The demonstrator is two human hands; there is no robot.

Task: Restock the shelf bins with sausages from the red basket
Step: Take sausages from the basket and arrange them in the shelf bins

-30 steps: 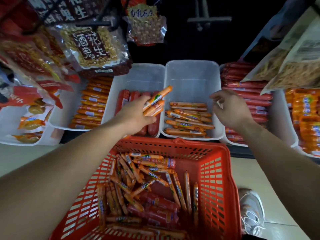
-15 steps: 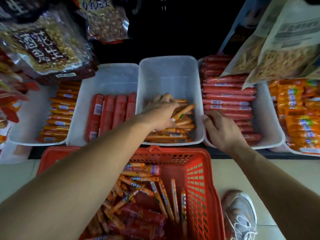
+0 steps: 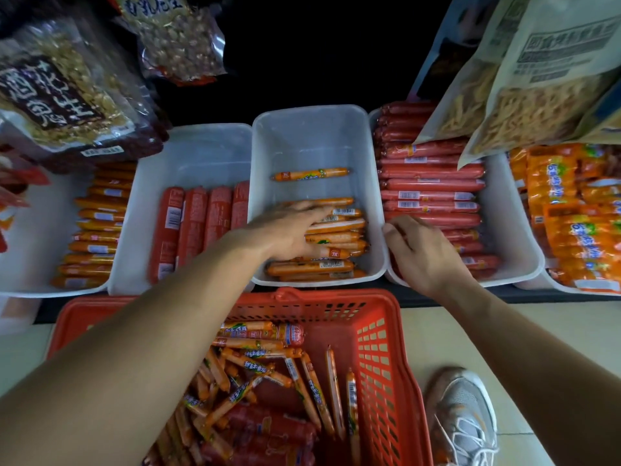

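Note:
A red basket (image 3: 386, 351) on the floor below the shelf holds several thin orange sausages and thick red ones. Above it, the middle white bin (image 3: 312, 136) carries a stack of orange sausages (image 3: 336, 267) at its near end and one lone orange sausage (image 3: 311, 174) farther back. My left hand (image 3: 289, 228) lies flat on that stack with straight fingers. My right hand (image 3: 420, 253) rests with curled fingers on the wall between the middle bin and the right bin (image 3: 514, 264), which is full of long red sausages.
A bin with thick red sausages (image 3: 188, 227) and another with orange sausages (image 3: 97, 227) stand to the left. Orange multipacks (image 3: 578, 223) fill the far-right bin. Snack bags (image 3: 67, 92) hang above on both sides. A grey shoe (image 3: 463, 418) stands right of the basket.
My left hand carried a bunch of orange sausages into the middle bin, let them go and now presses flat on the stack. My right hand dropped to the bin's right edge.

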